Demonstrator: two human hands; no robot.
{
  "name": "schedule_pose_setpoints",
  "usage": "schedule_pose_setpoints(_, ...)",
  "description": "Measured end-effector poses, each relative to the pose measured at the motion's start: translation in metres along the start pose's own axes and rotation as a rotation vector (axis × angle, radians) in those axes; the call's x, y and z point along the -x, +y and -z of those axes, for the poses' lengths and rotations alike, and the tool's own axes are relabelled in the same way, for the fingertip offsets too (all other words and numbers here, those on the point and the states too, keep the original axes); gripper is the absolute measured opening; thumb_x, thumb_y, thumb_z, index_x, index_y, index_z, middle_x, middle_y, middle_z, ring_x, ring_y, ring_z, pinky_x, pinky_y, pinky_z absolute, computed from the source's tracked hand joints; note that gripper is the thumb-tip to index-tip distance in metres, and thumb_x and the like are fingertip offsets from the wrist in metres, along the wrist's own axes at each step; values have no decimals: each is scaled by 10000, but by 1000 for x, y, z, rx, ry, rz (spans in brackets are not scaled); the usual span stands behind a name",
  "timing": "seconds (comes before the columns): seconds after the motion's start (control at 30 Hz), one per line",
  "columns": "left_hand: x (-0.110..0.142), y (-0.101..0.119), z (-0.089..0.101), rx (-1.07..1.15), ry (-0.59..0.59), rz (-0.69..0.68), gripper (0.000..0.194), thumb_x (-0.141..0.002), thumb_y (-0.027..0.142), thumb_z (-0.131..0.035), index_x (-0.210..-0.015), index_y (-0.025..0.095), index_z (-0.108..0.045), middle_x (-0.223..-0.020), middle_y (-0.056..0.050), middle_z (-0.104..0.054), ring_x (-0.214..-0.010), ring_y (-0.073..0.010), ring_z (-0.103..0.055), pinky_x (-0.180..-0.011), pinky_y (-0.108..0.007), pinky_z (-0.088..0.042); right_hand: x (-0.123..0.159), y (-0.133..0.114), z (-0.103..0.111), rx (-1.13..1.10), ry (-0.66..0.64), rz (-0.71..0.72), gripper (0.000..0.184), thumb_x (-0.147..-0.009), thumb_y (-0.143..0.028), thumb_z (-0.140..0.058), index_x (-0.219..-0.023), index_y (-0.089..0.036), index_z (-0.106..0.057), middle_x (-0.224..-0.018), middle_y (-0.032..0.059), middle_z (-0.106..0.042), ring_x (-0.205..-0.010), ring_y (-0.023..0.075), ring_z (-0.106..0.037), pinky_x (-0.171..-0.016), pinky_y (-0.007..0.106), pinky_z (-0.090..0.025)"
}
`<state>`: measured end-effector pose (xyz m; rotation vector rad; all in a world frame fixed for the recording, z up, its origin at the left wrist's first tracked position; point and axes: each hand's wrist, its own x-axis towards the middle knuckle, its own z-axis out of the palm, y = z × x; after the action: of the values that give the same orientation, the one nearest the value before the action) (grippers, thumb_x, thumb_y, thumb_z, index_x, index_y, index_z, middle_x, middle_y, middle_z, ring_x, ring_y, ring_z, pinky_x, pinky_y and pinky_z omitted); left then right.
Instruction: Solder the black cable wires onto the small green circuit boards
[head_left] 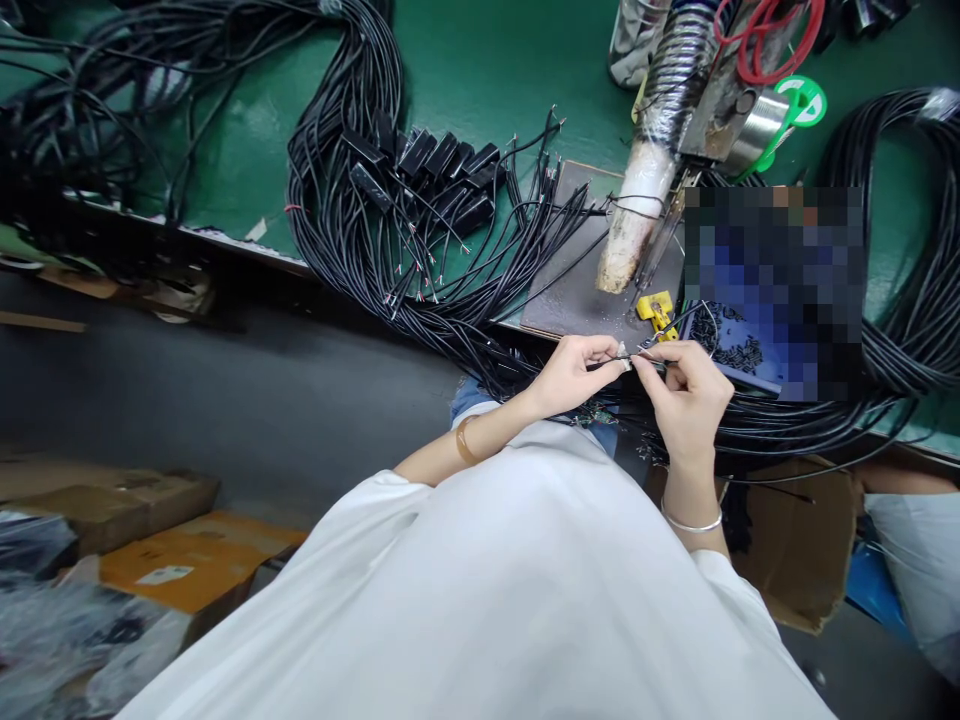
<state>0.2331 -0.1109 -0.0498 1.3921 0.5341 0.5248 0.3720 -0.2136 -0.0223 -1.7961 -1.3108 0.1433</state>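
At the bench's front edge, my left hand (pixel 576 374) pinches a thin black cable (pixel 604 359) between thumb and fingers. White wrapping shows on the fingertips of that hand. My right hand (pixel 686 390) meets it tip to tip, with thumb and forefinger closed on the end of the same cable; its fine wires are too small to make out. Just beyond the fingertips sits a yellow clip-like holder (pixel 655 310) on a brown board (pixel 574 285). Close to my right hand lies a blue tray (pixel 750 378) with many small black pieces.
Bundled black cables (pixel 322 150) with bared ends and black boxy parts (pixel 442 165) cover the green bench (pixel 480 60). A wrapped nozzle (pixel 637 210) slants over the board beside a green solder spool (pixel 802 103). More cables (pixel 900 250) lie right. Cardboard boxes (pixel 195 555) stand below left.
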Motion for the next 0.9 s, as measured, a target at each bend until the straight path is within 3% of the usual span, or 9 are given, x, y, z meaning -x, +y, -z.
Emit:
schedule_pose_setpoints(0.1,3,11,6,63,-114,37,301,-865,366,-637,-694,147,-521,-604,54,-398,-565,-56,-346,-557,-223,-285,-9,1,11,-21,21,0,211,-870,-344,-725,-1051,-235,-722,-1110,45,-712,-477,40,-301,-488,266,-319)
schedule_pose_setpoints(0.17,5,18,9,82,-171,50,313,-863,382,-641,-688,149,-525,-585,53,-415,-543,-54,-359,-546,-223,-292,-17,1,18,-11,-110,-10,244,-893,-373,-698,-1103,-254,-732,-1058,33,-729,-469,46,-315,-483,266,-326)
schedule_pose_setpoints(0.23,6,21,10,52,-134,42,287,-851,386,-659,-726,142,-573,-597,42,-457,-550,-58,-387,-552,-220,-319,-24,0,21,39,-227,15,215,-917,-387,-670,-1057,-248,-754,-898,12,-738,-489,67,-409,-523,263,-381)
schedule_pose_setpoints(0.3,6,21,10,-8,-28,13,257,-832,383,-684,-789,134,-639,-636,22,-525,-587,-73,-439,-581,-220,-363,-28,-1,19,131,-247,81,207,-935,-387,-649,-1021,-236,-761,-857,13,-751,-570,99,-548,-606,266,-455)
schedule_pose_setpoints(0.43,2,13,9,-28,96,-35,246,-839,361,-664,-758,129,-663,-693,0,-592,-662,-99,-511,-652,-231,-415,-27,-8,14,267,-130,189,219,-932,-379,-654,-1071,-242,-753,-987,36,-776,-759,153,-688,-714,286,-521)
schedule_pose_setpoints(0.53,-3,9,10,-8,122,-31,265,-849,335,-643,-685,130,-607,-652,19,-536,-645,-84,-472,-650,-226,-386,-21,-14,19,202,63,118,240,-940,-378,-628,-1108,-248,-740,-804,25,-725,-603,137,-619,-583,294,-484)
schedule_pose_setpoints(0.63,-8,6,11,1,141,-16,285,-839,327,-642,-643,136,-561,-631,30,-497,-634,-76,-439,-635,-222,-355,-12,-18,27,-50,217,5,275,-967,-363,-562,-1185,-226,-658,-663,-12,-619,-482,119,-550,-447,272,-401)
schedule_pose_setpoints(0.73,-12,6,10,44,160,12,267,-826,332,-643,-661,133,-578,-648,24,-525,-633,-76,-445,-627,-221,-346,-3,-16,27,-169,196,-57,256,-976,-311,-562,-1215,-220,-563,-815,4,-719,-493,108,-620,-430,242,-435)
schedule_pose_setpoints(0.9,-18,4,8,109,181,40,255,-791,329,-665,-656,126,-591,-649,22,-553,-633,-74,-475,-652,-220,-375,2,3,5,51,115,64,72,-938,-257,-633,-989,-208,-620,-1000,56,-769,-832,187,-770,-721,305,-620)
